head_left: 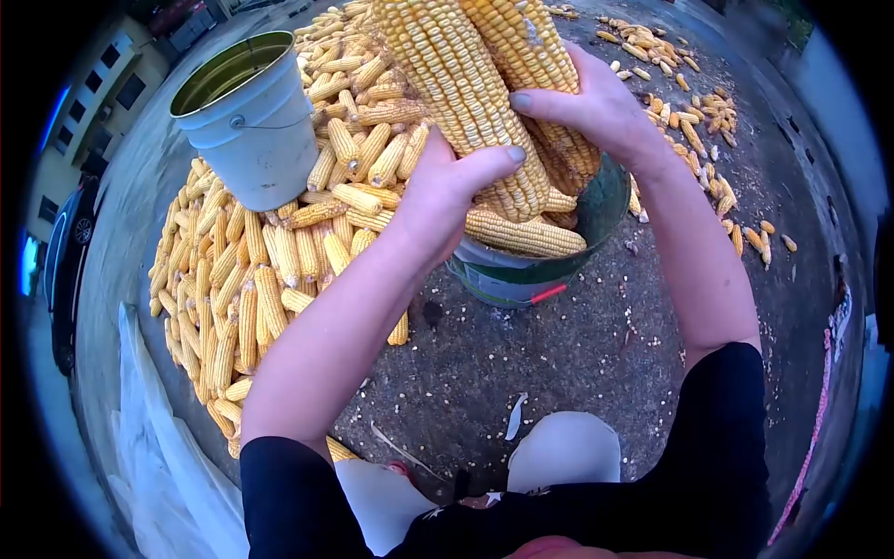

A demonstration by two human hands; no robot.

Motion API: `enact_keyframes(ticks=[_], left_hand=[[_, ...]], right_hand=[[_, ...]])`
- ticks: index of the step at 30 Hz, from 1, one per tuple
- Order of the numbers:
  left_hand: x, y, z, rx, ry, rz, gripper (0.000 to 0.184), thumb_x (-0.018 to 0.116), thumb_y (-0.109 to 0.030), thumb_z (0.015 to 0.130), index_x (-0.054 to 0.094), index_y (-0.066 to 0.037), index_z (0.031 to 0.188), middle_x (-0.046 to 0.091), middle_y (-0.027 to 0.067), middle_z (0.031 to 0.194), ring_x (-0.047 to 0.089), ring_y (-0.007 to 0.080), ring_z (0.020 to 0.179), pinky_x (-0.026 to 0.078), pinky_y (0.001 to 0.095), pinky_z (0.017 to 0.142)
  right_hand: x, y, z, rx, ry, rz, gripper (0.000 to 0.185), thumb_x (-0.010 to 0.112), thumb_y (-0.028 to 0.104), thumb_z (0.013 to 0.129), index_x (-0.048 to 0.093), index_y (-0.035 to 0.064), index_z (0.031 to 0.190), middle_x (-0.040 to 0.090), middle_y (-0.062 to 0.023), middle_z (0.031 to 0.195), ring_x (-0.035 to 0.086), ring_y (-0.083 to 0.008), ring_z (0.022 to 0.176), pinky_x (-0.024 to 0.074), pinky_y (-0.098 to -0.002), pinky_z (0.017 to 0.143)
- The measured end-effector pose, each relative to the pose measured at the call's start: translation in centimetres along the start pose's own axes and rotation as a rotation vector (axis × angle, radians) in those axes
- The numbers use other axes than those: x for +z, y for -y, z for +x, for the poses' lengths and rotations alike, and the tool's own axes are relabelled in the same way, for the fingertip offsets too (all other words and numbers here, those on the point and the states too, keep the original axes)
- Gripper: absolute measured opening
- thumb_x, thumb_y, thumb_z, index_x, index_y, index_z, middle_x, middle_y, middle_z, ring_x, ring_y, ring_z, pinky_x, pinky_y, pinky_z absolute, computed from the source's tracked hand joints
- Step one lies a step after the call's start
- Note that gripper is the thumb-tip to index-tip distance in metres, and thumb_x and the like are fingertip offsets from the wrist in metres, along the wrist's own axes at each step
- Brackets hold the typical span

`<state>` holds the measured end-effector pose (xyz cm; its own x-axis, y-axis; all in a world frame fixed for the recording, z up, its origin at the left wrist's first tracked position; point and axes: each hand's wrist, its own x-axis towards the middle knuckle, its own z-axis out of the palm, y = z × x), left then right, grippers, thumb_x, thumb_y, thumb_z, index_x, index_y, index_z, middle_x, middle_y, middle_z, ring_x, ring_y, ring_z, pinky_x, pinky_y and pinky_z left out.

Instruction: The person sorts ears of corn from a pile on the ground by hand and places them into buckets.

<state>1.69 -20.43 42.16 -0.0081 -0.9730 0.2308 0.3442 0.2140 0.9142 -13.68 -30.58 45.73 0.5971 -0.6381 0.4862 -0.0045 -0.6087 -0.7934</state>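
My left hand [452,182] is wrapped round a large yellow corn cob [447,74], its thumb pressed across the kernels. Close beside it, my right hand [596,107] grips a second corn cob [526,47], with its thumb over the front. A darker cob [568,154] shows below the right hand; whether that hand holds it too, I cannot tell. The cobs are up above a green-rimmed bucket [610,200] with a red handle grip. More corn cobs [531,235] lie inside this bucket, partly hidden by my hands and the held cobs.
A big heap of corn cobs [233,270] spreads on the left, with a white bucket [256,154] resting on it. Scattered cobs [698,130] lie at the right. Loose kernels dot the dark ground [521,363]. Plastic sheeting [163,447] lies at lower left, and a car [74,252] stands beyond.
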Motion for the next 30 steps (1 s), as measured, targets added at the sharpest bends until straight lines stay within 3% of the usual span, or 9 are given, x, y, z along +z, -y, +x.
enact_keyframes(ticks=[2,4,8,14,18,20,22,26,30], left_hand=[[-1.7,2.9,1.6,-0.16,0.045,0.5,0.066,0.068,-0.016,0.073,0.038,0.002,0.13,0.052,0.0147,0.123,0.049,0.0228,0.116,0.037,0.0357,0.101],[-3.5,4.3,0.8,-0.044,-0.1,0.424,0.072,0.07,-0.021,0.073,0.036,0.003,0.132,0.05,0.018,0.126,0.046,0.0251,0.12,0.035,0.0377,0.102],[-8.1,-0.3,-7.4,0.223,-0.298,0.926,0.05,0.06,-0.008,0.081,0.043,-0.002,0.128,0.052,0.0098,0.124,0.047,0.0174,0.118,0.035,0.0346,0.099],[-23.9,2.7,-26.2,-0.451,-0.545,1.097,0.028,0.063,-0.015,0.081,0.059,0.002,0.104,0.065,0.0119,0.087,0.063,0.0199,0.081,0.05,0.0311,0.075],[-27.6,6.8,-40.0,-0.913,-0.612,1.432,0.02,0.061,-0.021,0.08,0.061,-0.003,0.088,0.064,0.0156,0.079,0.063,0.0316,0.076,0.05,0.0411,0.07],[-27.4,9.1,-46.9,-0.992,-0.789,1.465,0.022,0.062,-0.025,0.079,0.061,-0.004,0.085,0.063,0.0157,0.079,0.062,0.0327,0.077,0.049,0.0426,0.069],[-26.5,10.4,-52.1,-1.193,-1.069,1.168,0.031,0.064,-0.033,0.078,0.058,-0.003,0.086,0.064,0.0158,0.086,0.063,0.032,0.082,0.049,0.0421,0.072],[-24.4,13.9,-53.9,-1.328,-1.131,0.982,0.052,0.067,-0.045,0.074,0.05,-0.003,0.099,0.065,0.0174,0.09,0.063,0.0347,0.089,0.049,0.0432,0.076],[-25.1,16.5,-53.2,-1.325,-1.248,0.758,0.062,0.071,-0.044,0.071,0.044,-0.001,0.107,0.063,0.0235,0.097,0.062,0.0372,0.094,0.047,0.0448,0.081]], right_hand=[[-2.4,-4.6,-1.1,0.188,0.133,-0.128,0.069,0.073,0.035,0.072,0.048,-0.002,0.124,0.061,-0.013,0.113,0.058,-0.0185,0.102,0.0442,-0.0326,0.092],[-3.3,-7.5,-3.2,0.494,0.258,-0.38,0.081,0.071,0.037,0.075,0.035,-0.0018,0.136,0.052,-0.019,0.125,0.051,-0.0256,0.115,0.0392,-0.037,0.099],[-2.8,-5.8,-6.0,0.287,-0.052,-0.641,0.06,0.068,0.027,0.078,0.047,-0.0042,0.124,0.062,-0.018,0.109,0.06,-0.0249,0.102,0.0461,-0.0346,0.09],[9.3,1.2,-9.7,0.116,0.211,-0.195,0.031,0.062,0.007,0.08,0.057,-0.0021,0.11,0.064,-0.0104,0.094,0.061,-0.0173,0.088,0.0483,-0.0274,0.079],[22.8,-0.7,-12.9,0.03,0.955,-0.116,0.029,0.064,0.014,0.08,0.057,0.001,0.105,0.064,-0.0129,0.097,0.064,-0.0277,0.089,0.0506,-0.0358,0.078],[30.3,-6.1,-14.7,0.028,0.979,-0.37,0.026,0.062,0.016,0.08,0.058,0.0026,0.102,0.063,-0.0114,0.099,0.061,-0.029,0.092,0.0482,-0.0386,0.079],[37.2,-11.5,-14.9,-0.277,0.957,-0.764,0.025,0.056,0.017,0.081,0.058,0.0048,0.102,0.059,-0.0087,0.099,0.055,-0.0245,0.097,0.0427,-0.0384,0.082],[47.2,-18.3,-15.7,-0.442,0.811,-1.157,0.025,0.052,0.019,0.081,0.061,0.0083,0.102,0.054,-0.008,0.102,0.049,-0.0231,0.101,0.0357,-0.04,0.083],[48.4,-15.6,-14.4,-0.238,1.151,-1.189,0.024,0.058,0.021,0.078,0.063,0.0096,0.099,0.055,-0.0094,0.103,0.049,-0.0248,0.102,0.037,-0.0399,0.083]])
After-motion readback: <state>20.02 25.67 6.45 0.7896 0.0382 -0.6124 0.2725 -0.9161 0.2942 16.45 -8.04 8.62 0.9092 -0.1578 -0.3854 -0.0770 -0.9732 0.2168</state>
